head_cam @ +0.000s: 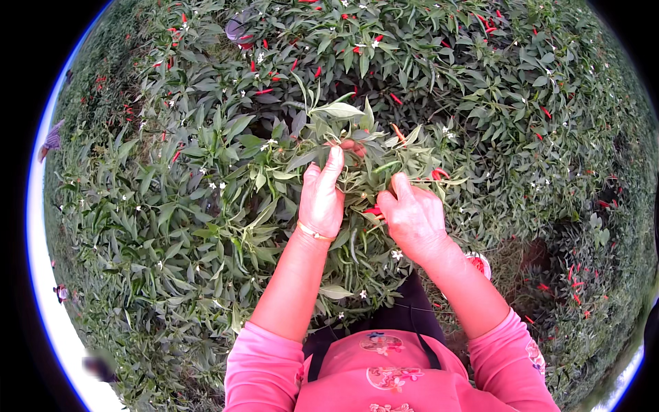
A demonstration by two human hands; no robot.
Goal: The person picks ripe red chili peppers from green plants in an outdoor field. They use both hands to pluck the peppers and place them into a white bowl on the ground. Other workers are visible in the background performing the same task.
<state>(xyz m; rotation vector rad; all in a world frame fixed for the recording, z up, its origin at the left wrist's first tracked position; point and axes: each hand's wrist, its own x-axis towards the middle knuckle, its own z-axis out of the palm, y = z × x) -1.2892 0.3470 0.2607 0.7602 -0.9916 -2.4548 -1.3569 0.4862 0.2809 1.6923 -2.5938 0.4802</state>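
Observation:
My left hand (324, 193) is around a leafy branch top (337, 110) of a chili pepper plant, its thumb up and its fingertips partly hidden behind leaves. Close by on the right, my right hand (416, 219) has its fingers curled in at the same plant. Red chili peppers (375, 210) stick out at the left side of its curled fingers; the inside of the palm is hidden. An orange-red chili (397, 133) and a bent red chili (439, 174) show among the leaves above my right hand. A green chili (386, 167) lies between both hands.
Dense chili plants with white flowers and red and green fruit surround me. A white bucket (479, 263) holding red chilies stands partly behind my right forearm. A purplish container (238, 30) sits among far plants. Other people (61, 293) are at the field's left edge.

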